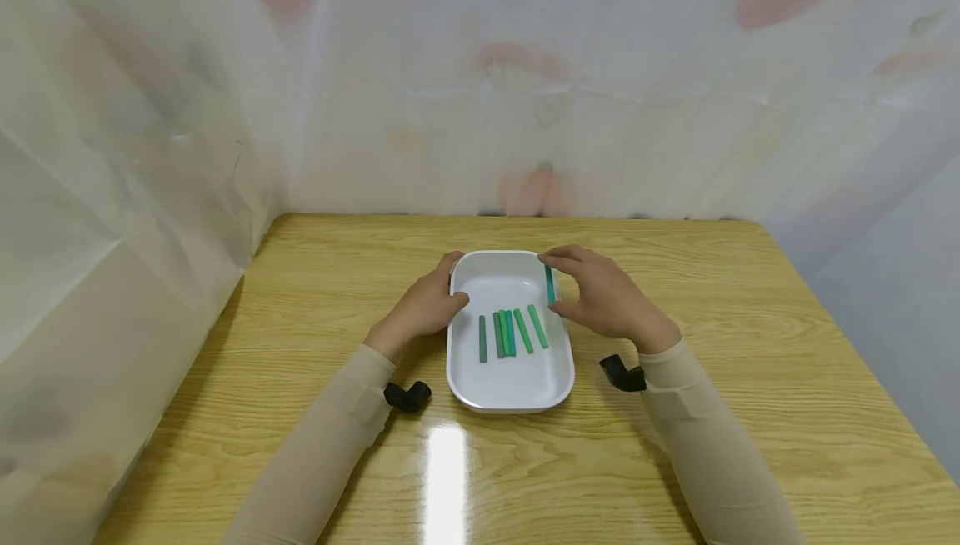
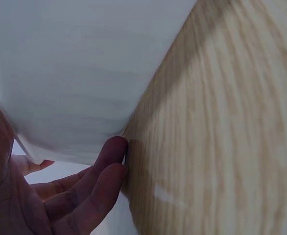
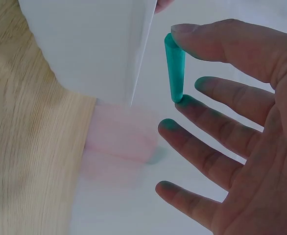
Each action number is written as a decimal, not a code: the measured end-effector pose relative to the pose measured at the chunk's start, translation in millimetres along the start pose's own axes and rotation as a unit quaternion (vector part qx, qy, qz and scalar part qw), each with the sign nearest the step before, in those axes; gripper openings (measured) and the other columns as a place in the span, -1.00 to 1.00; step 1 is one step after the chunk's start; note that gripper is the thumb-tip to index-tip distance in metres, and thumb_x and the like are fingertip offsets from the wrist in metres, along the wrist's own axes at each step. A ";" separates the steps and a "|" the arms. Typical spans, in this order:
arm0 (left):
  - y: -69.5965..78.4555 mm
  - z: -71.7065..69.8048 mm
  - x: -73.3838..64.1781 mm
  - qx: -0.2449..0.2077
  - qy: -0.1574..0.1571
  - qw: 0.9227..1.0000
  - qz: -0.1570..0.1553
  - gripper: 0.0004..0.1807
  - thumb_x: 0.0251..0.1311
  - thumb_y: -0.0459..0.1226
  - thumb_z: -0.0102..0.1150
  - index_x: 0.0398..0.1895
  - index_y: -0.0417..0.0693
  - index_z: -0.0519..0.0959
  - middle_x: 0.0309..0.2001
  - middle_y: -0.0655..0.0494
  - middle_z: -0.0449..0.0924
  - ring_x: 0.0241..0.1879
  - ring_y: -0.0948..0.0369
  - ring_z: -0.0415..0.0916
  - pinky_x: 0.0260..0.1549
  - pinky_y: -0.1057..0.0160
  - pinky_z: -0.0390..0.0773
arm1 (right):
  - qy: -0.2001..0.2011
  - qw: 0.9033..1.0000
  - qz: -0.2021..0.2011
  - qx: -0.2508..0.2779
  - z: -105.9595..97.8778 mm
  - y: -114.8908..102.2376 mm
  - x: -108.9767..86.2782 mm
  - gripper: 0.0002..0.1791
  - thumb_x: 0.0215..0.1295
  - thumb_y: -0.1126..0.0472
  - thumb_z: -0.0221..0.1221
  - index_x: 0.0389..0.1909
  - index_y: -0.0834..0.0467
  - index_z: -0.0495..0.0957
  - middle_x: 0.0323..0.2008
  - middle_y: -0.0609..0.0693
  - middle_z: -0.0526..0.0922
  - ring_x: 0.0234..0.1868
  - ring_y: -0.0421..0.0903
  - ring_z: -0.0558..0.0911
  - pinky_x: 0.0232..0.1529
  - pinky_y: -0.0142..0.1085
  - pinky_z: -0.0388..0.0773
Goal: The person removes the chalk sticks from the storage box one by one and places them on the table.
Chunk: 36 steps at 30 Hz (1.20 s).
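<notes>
My right hand (image 1: 607, 295) pinches a teal chalk stick (image 3: 175, 68) end to end between thumb and a fingertip, over the right rim of a white tray (image 1: 510, 391). Green colour smudges those fingertips (image 3: 169, 124) in the right wrist view. On the tray's left side my left hand (image 1: 423, 303) holds the wall, thumb over the rim and fingers around the outside. Inside the tray several green and teal chalk sticks (image 1: 522, 331) lie roughly side by side, with a grey-green stick (image 1: 483, 339) a little apart at the left.
The tray stands on a wood-grain table (image 1: 337, 278). Pale sheeting with blurred pink shapes hangs behind the table (image 1: 412, 112) and along its left. Black wrist pieces (image 1: 407, 397) sit beside both sleeves. A bright reflection lies on the table's front part.
</notes>
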<state>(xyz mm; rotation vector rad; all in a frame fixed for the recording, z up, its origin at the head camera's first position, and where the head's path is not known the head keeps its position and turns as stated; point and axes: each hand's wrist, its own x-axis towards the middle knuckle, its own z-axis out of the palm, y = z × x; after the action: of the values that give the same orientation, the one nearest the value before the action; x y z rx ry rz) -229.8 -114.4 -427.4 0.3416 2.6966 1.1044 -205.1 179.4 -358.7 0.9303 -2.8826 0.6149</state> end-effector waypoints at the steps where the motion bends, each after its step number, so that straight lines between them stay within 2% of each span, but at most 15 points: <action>1: 0.2 -0.1 0.0 0.001 0.000 1.000 0.000 -0.19 0.40 -0.16 0.02 0.67 0.11 -0.02 0.43 -0.15 0.41 0.03 -0.01 0.67 -0.20 0.10 0.74 | 0.000 1.000 0.002 0.003 -0.4 0.6 -0.2 -0.24 0.21 0.18 0.45 0.43 0.21 0.45 0.37 0.17 0.51 0.31 0.22 0.55 0.25 0.15 0.53; 8: 2.8 -0.7 -1.0 0.001 0.001 1.000 -0.002 -0.19 0.40 -0.16 0.02 0.67 0.11 -0.02 0.43 -0.15 0.42 0.05 -0.01 0.66 -0.13 0.05 0.73 | 0.000 1.000 0.009 0.015 -3.0 4.8 -1.2 -0.25 0.20 0.19 0.45 0.42 0.22 0.46 0.37 0.13 0.51 0.32 0.20 0.55 0.25 0.14 0.54; 21: 2.4 -0.2 -0.7 0.003 0.004 1.000 -0.005 -0.19 0.41 -0.16 0.03 0.67 0.12 -0.03 0.42 -0.14 0.43 0.04 -0.01 0.65 -0.08 0.02 0.72 | -0.009 0.999 0.032 0.026 -10.2 14.7 -4.4 -0.23 0.24 0.20 0.42 0.47 0.21 0.41 0.40 0.19 0.45 0.35 0.26 0.50 0.26 0.19 0.51; 36: 1.7 0.2 0.1 -0.001 0.001 1.000 -0.011 -0.17 0.41 -0.15 0.02 0.68 0.13 -0.05 0.43 -0.16 0.43 0.01 -0.01 0.66 -0.13 0.06 0.73 | -0.019 0.998 0.055 0.036 -11.5 25.4 -5.5 -0.23 0.27 0.20 0.40 0.48 0.24 0.38 0.42 0.21 0.41 0.38 0.27 0.46 0.29 0.20 0.47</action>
<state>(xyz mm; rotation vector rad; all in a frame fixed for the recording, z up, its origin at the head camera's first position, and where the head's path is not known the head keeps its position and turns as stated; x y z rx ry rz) -229.6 -113.1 -426.3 0.3101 2.6935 1.1014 -216.0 205.7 -358.0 0.8050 -2.9801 0.7209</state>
